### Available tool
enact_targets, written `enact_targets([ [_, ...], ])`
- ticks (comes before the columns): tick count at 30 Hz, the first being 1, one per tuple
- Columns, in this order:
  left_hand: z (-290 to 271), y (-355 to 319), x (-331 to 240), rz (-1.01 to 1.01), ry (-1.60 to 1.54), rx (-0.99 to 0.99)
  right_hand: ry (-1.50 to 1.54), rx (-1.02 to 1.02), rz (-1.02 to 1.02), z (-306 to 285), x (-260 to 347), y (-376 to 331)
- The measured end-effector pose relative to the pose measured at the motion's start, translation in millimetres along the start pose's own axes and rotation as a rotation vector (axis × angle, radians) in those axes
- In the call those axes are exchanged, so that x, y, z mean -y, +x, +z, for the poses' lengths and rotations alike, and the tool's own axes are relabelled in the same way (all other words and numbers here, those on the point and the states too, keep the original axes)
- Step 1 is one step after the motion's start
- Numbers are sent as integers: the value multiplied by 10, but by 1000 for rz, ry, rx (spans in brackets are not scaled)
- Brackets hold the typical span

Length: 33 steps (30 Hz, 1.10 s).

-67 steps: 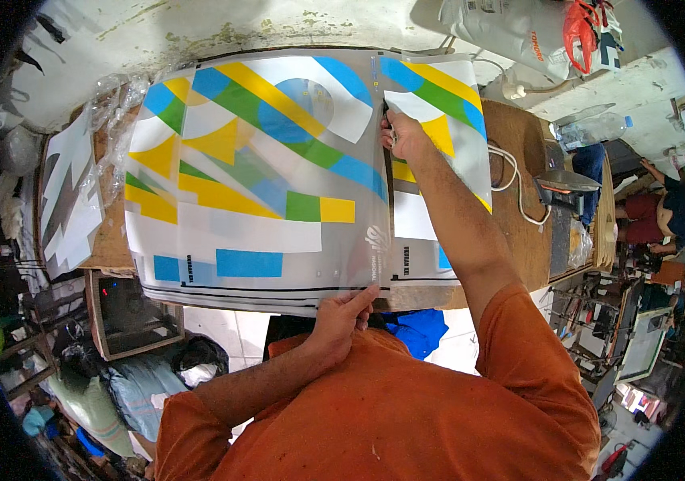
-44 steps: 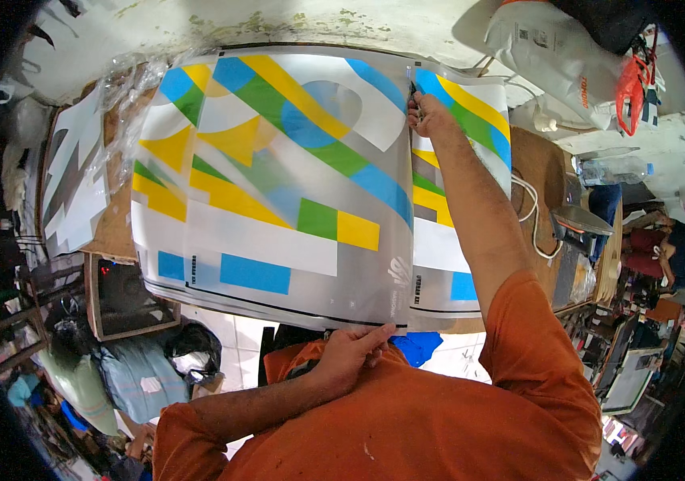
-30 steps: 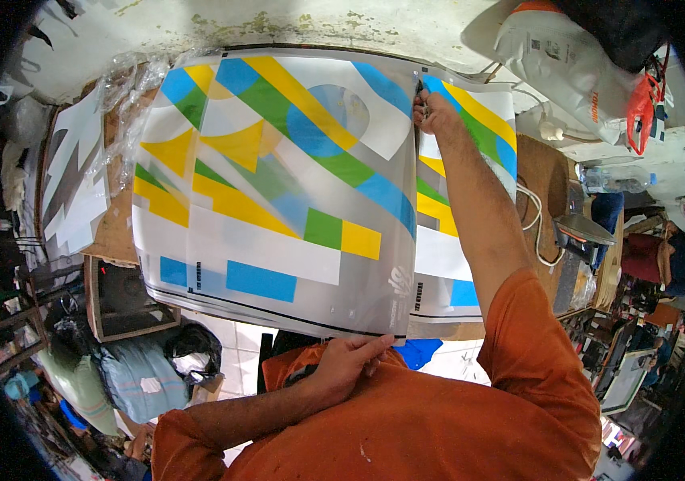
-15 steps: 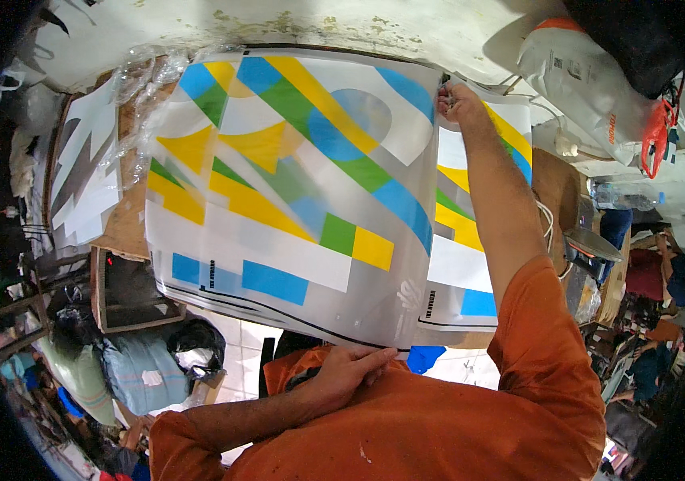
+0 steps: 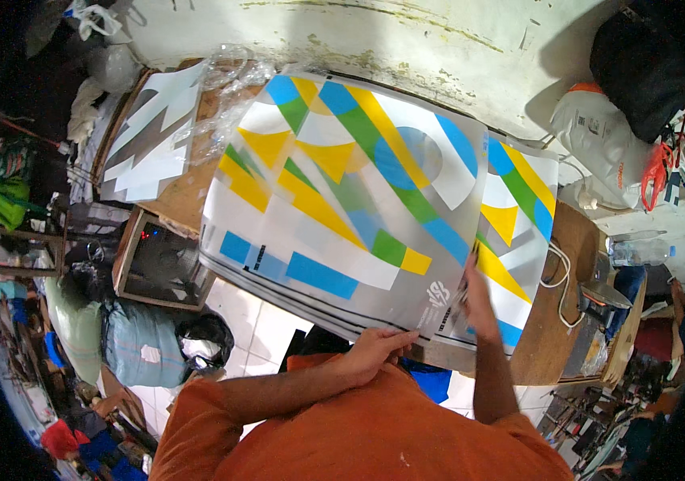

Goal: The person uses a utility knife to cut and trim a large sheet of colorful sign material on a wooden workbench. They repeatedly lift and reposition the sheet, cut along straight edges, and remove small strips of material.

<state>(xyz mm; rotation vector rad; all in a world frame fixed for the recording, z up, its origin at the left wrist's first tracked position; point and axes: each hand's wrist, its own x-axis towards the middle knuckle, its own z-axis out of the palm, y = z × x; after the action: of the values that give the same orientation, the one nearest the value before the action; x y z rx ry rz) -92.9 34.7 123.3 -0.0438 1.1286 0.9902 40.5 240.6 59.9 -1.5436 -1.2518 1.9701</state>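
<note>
A stack of large, thin translucent sheets [image 5: 334, 184] lies across the table, printed with blue, green, yellow and white shapes. My left hand [image 5: 378, 351] is closed on the near right corner of the top sheet, fingers pressed along its edge. Over the right edge of that sheet is my right hand [image 5: 479, 305], smeared by motion; whether its fingers grip anything cannot be made out. Beneath it, a similar printed sheet [image 5: 515, 240] sticks out to the right.
White and grey cut sheets [image 5: 154, 132] lie at the table's left end beside crumpled clear plastic [image 5: 230, 100]. On the right, a white cable [image 5: 561, 268] loops on the brown tabletop [image 5: 541, 359] near a round pan-like object [image 5: 605, 294]. A white sack [image 5: 599, 144] hangs at the wall.
My right hand has come from the far right corner down toward me along the sheet's right edge. My left hand stays at the near corner. The view has shifted and turned.
</note>
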Motion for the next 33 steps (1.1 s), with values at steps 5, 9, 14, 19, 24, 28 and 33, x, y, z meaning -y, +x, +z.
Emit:
enact_targets([
  [5, -258, 252, 410, 18, -9, 70, 325, 247, -58, 268, -266, -725],
  [9, -921, 479, 260, 308, -717, -101, 463, 89, -46, 155, -303, -603],
  [14, -2352, 357, -517, 564, -725, -601, 6, -67, -192, 106, -847, -549],
  [19, -2786, -91, -851, 896, -336, -687, -238, -176, -306, 701, -1238, -448],
  [24, -3311, -296, -946, 958, -336, -705, -364, -249, -275, 1416, -1215, -400],
  [28, -3801, -285, -794, 1034, -272, -560, -181, -127, -278, 1619, -1311, -475],
  [33, -3825, -372, -787, 1020, -240, -804, -525, -575, -585, 1087, -1397, -495],
])
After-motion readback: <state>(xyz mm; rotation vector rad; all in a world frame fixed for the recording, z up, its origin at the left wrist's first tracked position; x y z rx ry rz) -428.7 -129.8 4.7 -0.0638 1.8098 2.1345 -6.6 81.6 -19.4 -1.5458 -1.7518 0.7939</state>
